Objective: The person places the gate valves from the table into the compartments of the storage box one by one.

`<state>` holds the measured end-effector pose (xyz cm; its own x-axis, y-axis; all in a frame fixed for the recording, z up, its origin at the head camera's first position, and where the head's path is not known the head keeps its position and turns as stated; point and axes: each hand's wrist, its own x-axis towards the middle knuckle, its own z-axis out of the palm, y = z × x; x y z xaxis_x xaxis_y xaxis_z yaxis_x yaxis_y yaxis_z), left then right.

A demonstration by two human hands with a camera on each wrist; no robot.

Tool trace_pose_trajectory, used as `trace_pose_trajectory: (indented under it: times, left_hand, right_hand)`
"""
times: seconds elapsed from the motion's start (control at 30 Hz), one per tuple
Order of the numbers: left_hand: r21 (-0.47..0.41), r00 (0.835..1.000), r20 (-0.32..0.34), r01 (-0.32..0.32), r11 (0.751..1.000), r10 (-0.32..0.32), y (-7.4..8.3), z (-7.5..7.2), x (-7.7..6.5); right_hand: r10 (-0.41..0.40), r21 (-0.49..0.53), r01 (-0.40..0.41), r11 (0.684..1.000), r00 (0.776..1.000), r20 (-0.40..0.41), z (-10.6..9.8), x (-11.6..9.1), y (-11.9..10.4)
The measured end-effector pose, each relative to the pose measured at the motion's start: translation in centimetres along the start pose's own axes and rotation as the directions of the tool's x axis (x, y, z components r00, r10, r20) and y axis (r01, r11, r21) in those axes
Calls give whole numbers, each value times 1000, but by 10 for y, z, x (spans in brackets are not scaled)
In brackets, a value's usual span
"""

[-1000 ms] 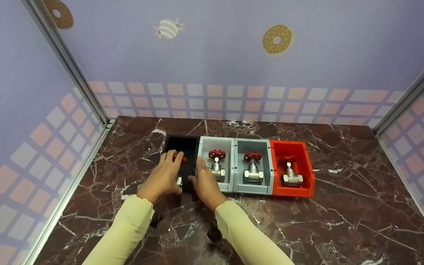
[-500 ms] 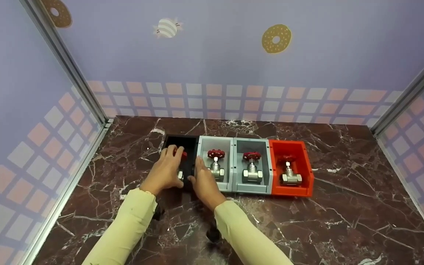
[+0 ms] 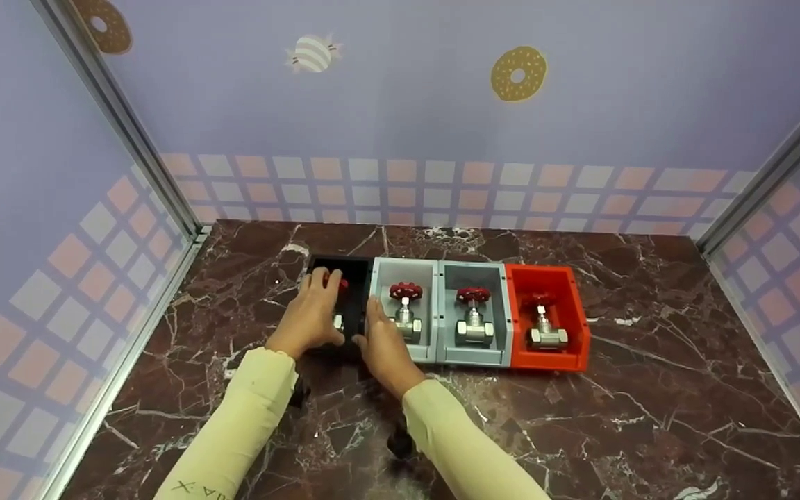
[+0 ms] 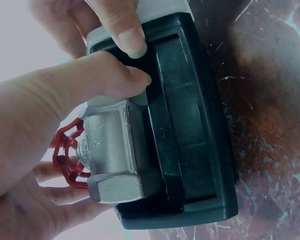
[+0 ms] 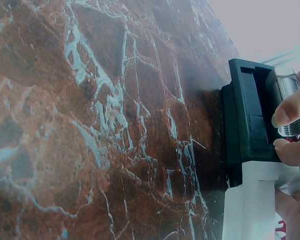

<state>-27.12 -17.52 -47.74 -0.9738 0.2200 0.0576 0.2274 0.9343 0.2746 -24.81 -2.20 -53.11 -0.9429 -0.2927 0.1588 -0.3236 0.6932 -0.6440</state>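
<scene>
In the head view a black bin (image 3: 358,267) stands at the left end of a row of joined bins. My left hand (image 3: 310,316) reaches into it and holds a valve with a red handwheel. The left wrist view shows the valve's silver body (image 4: 112,145), the thumb at its end and the fingers behind the red handwheel (image 4: 65,155). My right hand (image 3: 387,347) grips the wall between the black bin and the white bin (image 3: 407,265), thumb on the black side, fingers on the white side. Both thumbs come close together in the right wrist view.
A second valve (image 3: 407,326) stands in the white bin. To its right are a grey bin (image 3: 473,355) and an orange-red bin (image 3: 567,361), each holding a similar valve. The bins rest on a dark red marbled table (image 3: 650,389), with patterned walls (image 3: 400,104) around it.
My left hand and the valve have shifted slightly toward the back of the black bin. The right hand stays at the shared wall. The head view has drifted a little.
</scene>
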Motion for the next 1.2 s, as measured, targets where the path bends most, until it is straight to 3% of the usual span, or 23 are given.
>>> trace_pose_trajectory:
  times: [1.2]
  left_hand:
    - [-37,999,39,27,999,-26,-4,29,27]
  right_hand:
    - [23,-52,-20,998,998,63,-1,1,0]
